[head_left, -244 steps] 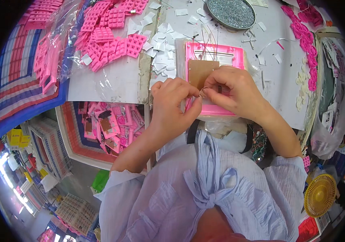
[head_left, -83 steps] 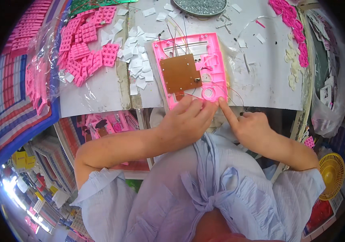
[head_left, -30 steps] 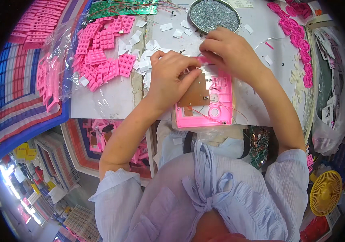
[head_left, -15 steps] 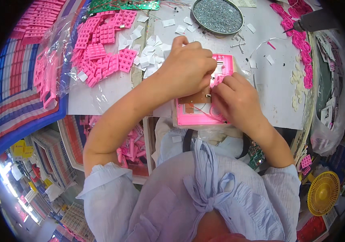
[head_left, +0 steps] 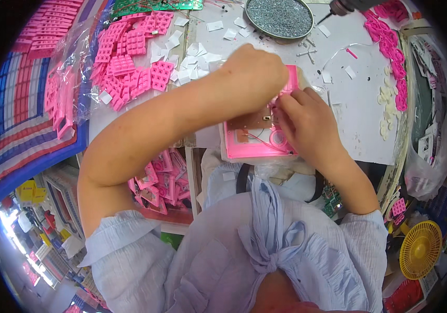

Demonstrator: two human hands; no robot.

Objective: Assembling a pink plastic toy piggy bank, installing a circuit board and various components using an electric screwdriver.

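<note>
An open pink plastic housing [head_left: 239,152] lies at the table's near edge, in front of my body. Inside it are a brown circuit board [head_left: 247,120], thin red wires and a pink ring [head_left: 278,136]. My left hand [head_left: 257,73] is curled over the housing's far part, slightly blurred, its fingertips hidden. Bent fingers of my right hand [head_left: 309,122] press together over the housing's right side, beside the board. Whatever either hand pinches is too small or covered to make out.
A round tin of small screws [head_left: 278,18] stands at the back, with a dark powered screwdriver [head_left: 341,7] hanging right of it. Pink button pads [head_left: 121,65] and white paper pieces [head_left: 197,60] lie left. Pink cord bundles [head_left: 388,47] line the right edge.
My left hand has shifted slightly up and right, its elbow swinging outward to the left. The right hand stays over the housing. The hanging screwdriver has swung left toward the tin.
</note>
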